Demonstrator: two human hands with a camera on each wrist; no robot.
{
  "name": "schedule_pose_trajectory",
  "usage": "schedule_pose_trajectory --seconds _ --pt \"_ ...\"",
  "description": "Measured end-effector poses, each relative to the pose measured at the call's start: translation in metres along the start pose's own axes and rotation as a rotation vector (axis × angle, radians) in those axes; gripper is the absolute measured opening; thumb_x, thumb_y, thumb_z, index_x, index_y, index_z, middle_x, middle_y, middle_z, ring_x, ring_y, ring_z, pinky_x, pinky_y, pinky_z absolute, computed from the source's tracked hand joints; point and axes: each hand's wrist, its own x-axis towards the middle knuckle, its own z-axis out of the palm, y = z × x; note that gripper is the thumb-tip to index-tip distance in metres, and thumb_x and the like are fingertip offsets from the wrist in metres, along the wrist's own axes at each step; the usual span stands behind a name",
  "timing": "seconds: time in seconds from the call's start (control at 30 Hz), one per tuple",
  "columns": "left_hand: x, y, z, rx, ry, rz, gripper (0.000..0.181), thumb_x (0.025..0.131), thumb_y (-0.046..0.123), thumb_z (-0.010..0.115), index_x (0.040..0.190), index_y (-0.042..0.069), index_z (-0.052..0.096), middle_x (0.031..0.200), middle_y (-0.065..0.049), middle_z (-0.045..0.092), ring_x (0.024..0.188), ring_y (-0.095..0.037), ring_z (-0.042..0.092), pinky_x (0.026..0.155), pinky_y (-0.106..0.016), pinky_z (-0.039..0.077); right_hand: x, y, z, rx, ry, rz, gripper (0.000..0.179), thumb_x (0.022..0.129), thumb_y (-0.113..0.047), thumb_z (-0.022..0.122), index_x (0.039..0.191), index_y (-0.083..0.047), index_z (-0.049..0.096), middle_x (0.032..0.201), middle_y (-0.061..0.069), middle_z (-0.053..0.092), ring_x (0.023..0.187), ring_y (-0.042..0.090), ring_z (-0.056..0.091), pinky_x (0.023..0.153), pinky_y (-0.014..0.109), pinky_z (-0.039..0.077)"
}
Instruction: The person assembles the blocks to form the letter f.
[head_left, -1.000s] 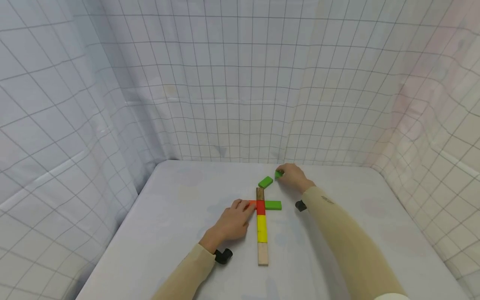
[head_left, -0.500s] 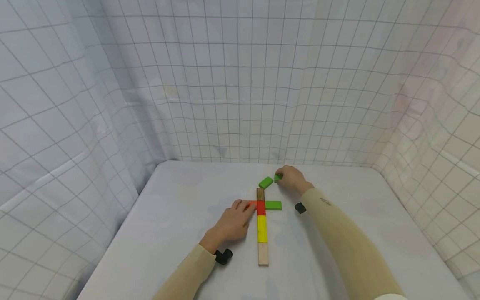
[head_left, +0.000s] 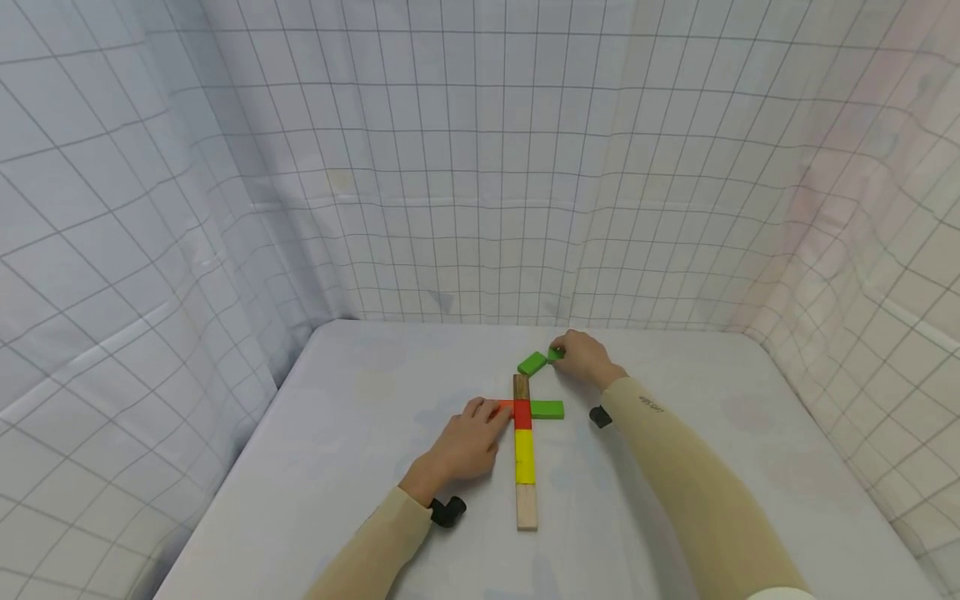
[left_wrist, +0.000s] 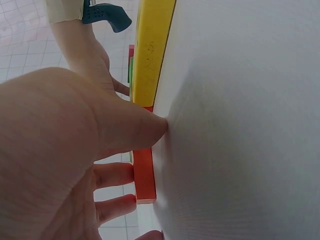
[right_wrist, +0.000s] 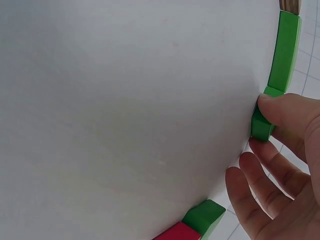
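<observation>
Flat coloured blocks form a cross on the white table (head_left: 360, 492): a pale wood block (head_left: 527, 508), a yellow block (head_left: 524, 457), a red block (head_left: 522, 414) and a dark brown block (head_left: 521, 387) in line. An orange block (left_wrist: 145, 177) and a green block (head_left: 547, 409) make its arms. My left hand (head_left: 467, 442) rests its fingers on the orange block, thumb beside the row. A slanted green block (head_left: 532, 363) touches or nearly touches the brown one's far end. Against its other end, my right hand (head_left: 587, 358) pinches another green block (right_wrist: 262, 122) between thumb and forefinger.
A loose green block (right_wrist: 206, 216) and a dark red block (right_wrist: 177, 232) lie below my right fingers in the right wrist view; the hand hides them from the head view. Grid-patterned white cloth (head_left: 480, 167) walls in the back and sides.
My right hand has shifted slightly nearer, and the green block in it has closed the small gap to the slanted green block. The left hand stays in place.
</observation>
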Motion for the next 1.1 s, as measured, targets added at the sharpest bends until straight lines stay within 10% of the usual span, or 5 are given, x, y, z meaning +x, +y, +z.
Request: schedule_pose_trajectory --seconds 1.1 --pt "0.0 -0.002 0.002 -0.01 0.005 0.013 0.059 0.099 0.021 0.058 0.155 0.016 0.041 0.152 -0.007 0.041 0.138 -0.033 0.035 0.101 -0.049 0.046 -0.007 0.002 -0.016 -0.004 -0.028 -0.034 0.046 0.089 -0.009 0.068 0.135 -0.008 0.064 0.128 0.017 0.061 0.119 0.035 0.057 0.1 0.051 0.045"
